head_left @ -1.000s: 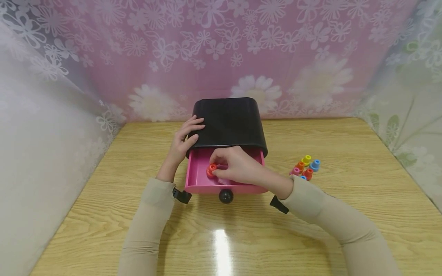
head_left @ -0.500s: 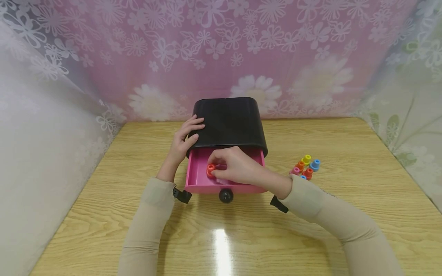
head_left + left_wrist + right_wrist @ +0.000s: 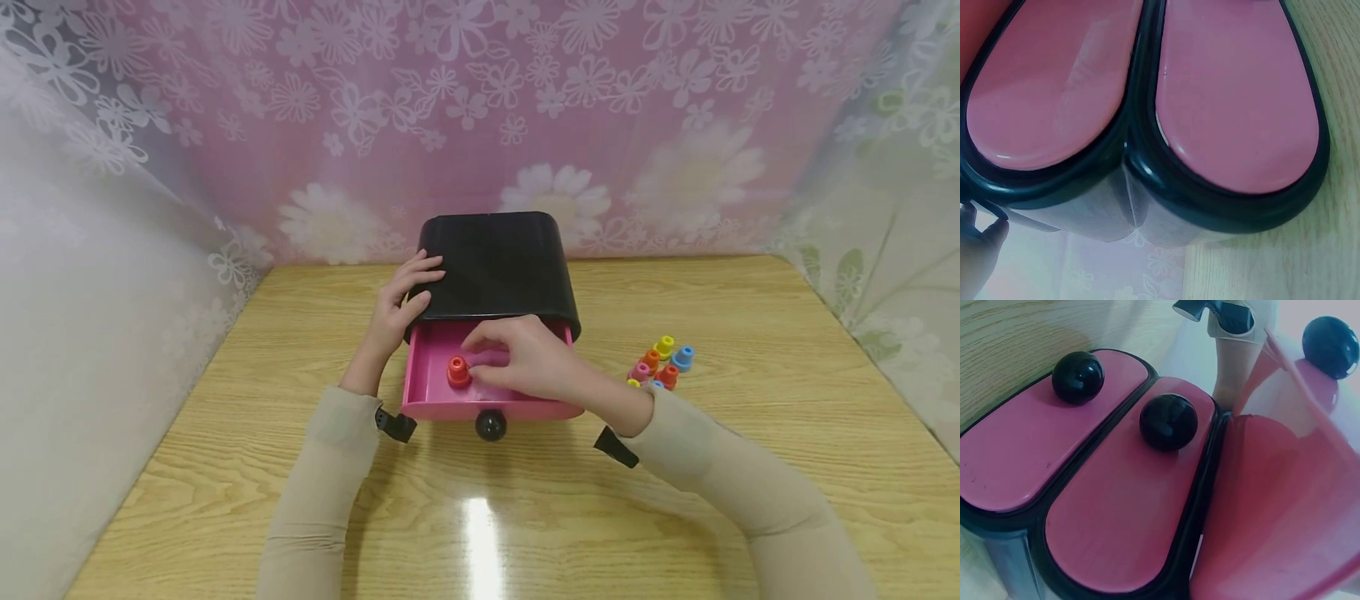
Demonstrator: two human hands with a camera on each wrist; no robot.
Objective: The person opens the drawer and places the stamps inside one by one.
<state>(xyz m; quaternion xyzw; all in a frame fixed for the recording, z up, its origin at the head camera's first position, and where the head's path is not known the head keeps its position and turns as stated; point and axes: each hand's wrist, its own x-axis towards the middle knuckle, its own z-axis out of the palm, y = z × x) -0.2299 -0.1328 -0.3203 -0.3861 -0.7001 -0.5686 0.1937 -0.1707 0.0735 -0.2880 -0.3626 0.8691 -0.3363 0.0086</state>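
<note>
A black drawer unit (image 3: 495, 258) has its top pink drawer (image 3: 429, 337) pulled out, with a black ball knob (image 3: 491, 426) on the front. Inside, toward the left, a small red stepped plastic peg (image 3: 458, 372) stands upright. My right hand (image 3: 528, 358) is over the drawer, just right of the peg; thumb and forefinger are spread apart, with the thumb tip close to the peg's side. My left hand (image 3: 401, 292) rests on the unit's upper left edge, fingers lying over its top; in the left wrist view part of this hand (image 3: 979, 250) shows at the lower left.
To the right on the wooden table (image 3: 480, 517) stand several similar pegs, among them a yellow peg (image 3: 664, 347), a blue peg (image 3: 683, 358) and a pink peg (image 3: 640, 372). Two lower drawers with knobs (image 3: 1168, 422) are closed. A floral curtain (image 3: 480, 125) hangs behind.
My right hand has let go of the red peg, opened its fingers and shifted slightly right. The peg now stands by itself in the drawer. My left hand has stayed in place.
</note>
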